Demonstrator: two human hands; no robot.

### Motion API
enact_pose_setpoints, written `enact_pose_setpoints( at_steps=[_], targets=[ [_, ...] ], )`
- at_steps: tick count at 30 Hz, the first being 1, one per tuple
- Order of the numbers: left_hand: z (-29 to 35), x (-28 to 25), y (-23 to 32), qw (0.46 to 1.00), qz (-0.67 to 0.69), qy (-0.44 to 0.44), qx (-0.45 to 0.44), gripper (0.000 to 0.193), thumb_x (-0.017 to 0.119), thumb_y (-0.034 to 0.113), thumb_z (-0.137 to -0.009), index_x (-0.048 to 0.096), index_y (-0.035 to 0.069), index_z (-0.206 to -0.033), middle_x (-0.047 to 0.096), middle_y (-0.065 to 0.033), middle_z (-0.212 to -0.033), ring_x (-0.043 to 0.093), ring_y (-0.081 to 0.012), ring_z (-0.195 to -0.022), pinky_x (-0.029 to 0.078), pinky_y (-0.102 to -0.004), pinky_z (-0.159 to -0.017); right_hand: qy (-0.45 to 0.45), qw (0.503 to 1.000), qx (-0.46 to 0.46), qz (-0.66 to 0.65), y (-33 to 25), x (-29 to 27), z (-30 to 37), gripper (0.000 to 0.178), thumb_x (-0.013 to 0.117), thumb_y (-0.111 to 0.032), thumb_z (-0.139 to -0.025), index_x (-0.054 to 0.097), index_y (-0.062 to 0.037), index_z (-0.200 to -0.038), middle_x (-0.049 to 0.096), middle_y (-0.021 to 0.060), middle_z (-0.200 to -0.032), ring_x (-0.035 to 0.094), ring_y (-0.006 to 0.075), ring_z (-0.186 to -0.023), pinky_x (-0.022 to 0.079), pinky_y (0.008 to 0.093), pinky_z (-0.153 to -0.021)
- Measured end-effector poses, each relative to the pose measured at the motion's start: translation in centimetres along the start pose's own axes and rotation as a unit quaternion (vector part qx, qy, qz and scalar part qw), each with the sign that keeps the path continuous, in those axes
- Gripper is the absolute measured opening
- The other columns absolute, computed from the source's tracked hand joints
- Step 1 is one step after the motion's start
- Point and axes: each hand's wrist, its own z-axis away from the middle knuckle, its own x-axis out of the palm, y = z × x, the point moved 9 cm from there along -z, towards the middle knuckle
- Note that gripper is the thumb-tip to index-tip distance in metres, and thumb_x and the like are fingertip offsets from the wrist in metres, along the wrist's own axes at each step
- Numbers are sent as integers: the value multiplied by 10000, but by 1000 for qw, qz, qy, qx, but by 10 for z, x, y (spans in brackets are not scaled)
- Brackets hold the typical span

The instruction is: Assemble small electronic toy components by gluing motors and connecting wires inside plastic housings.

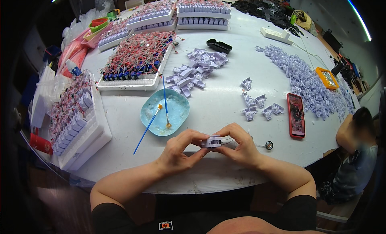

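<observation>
- At 6 o'clock, nearest the camera, is our black shirt (pixel 193 226).
- From it, towards 12, we hold a pale housing (pixel 210 142) above the near part of the table (pixel 209 169).
- It lies directly in the grip, our left hand (pixel 178 151) at its 9 o'clock, our right hand (pixel 242 148) at 3, neither nearer.
- Both hands pinch it narrowly, thumbs opposing fingertips.
- Its long axis seems to run 9 to 3; thin wires (pixel 261 145) point towards 3, near a round disc (pixel 269 145). Which end is its front, we cannot tell.
</observation>
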Motion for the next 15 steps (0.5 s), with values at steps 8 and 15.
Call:
enact_pose_setpoints(
  at_steps=[8, 15],
  targets=[
    [-1, 0, 1, 1000, 3, -1, 3, 382, 762, -42, -794, 626, 18, -1145, 680, -124, -1034, 720, -205, -879, 590, -294, -766, 3, 1000, 2, -1, 3, 0, 1, 311, 817, -70, -758, 680, -46, -1037, 675, 83, -984, 624, 230, -955, 481, 332, -843],
    [-1, 0, 2, 1000, -6, -3, 4, 385, 768, -36, -791, 628, 22, -1145, 683, -126, -1033, 714, -212, -888, 588, -301, -771, -8, 999, 33, -22, 4, -1, -2, 284, 815, -82, -757, 685, -49, -1008, 665, 91, -955, 617, 240, -928, 476, 336, -820]
  ],
)
